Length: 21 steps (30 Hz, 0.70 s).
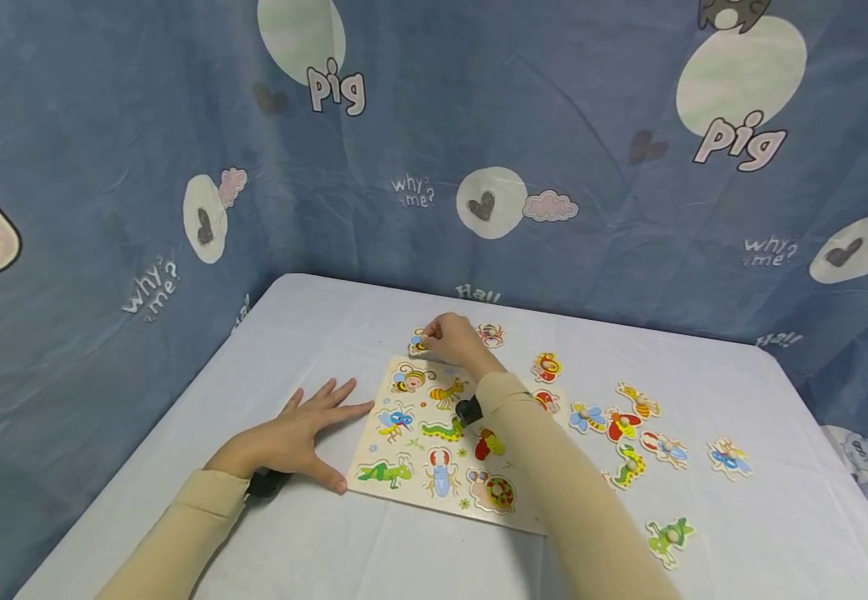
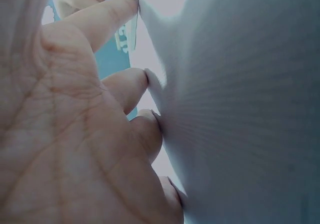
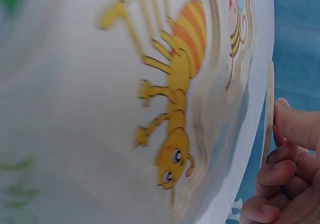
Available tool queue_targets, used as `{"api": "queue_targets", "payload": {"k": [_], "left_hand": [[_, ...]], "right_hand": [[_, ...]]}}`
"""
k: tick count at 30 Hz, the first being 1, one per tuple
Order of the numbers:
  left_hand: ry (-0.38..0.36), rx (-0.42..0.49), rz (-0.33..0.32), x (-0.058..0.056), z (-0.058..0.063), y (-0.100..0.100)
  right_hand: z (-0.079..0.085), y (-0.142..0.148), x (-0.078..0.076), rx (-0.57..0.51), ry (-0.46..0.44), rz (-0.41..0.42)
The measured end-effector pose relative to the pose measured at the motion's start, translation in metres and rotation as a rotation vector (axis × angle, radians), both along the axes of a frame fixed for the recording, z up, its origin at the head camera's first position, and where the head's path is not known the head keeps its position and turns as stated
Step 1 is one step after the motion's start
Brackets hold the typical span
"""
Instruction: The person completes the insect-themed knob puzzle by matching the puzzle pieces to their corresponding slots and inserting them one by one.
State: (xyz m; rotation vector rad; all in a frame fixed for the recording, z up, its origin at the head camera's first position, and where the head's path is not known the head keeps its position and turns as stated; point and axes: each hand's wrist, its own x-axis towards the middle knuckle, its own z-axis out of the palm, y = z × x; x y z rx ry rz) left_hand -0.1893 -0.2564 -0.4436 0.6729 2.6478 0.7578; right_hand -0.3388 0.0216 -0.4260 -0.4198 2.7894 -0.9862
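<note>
Partly hidden, a bee piece (image 1: 417, 344) is pinched by the right hand (image 1: 454, 337), the left hand (image 1: 294, 437) splayed beside the board (image 1: 420, 483)

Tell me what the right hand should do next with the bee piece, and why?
I'd probably bring the bee piece a little nearer, toward the matching bee picture on the board. The right hand pinches it just beyond the board's far edge, and that bee spot looks unfilled.
</note>
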Motion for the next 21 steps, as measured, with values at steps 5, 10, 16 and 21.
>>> {"api": "queue_targets", "payload": {"k": [5,10,16,21], "left_hand": [[-0.002,-0.005,0.005,-0.001,-0.002,-0.001],[0.002,-0.008,-0.001,-0.001,-0.005,-0.002],[0.008,-0.005,-0.009,-0.002,-0.006,-0.003],[0.008,-0.01,-0.007,-0.002,-0.005,-0.003]], "right_hand": [[0.002,0.005,0.012,-0.007,-0.025,0.028],[0.005,0.008,0.022,-0.004,-0.035,0.032],[0.005,0.012,0.031,-0.024,-0.043,0.032],[0.002,0.013,0.038,-0.04,-0.042,0.049]]}}
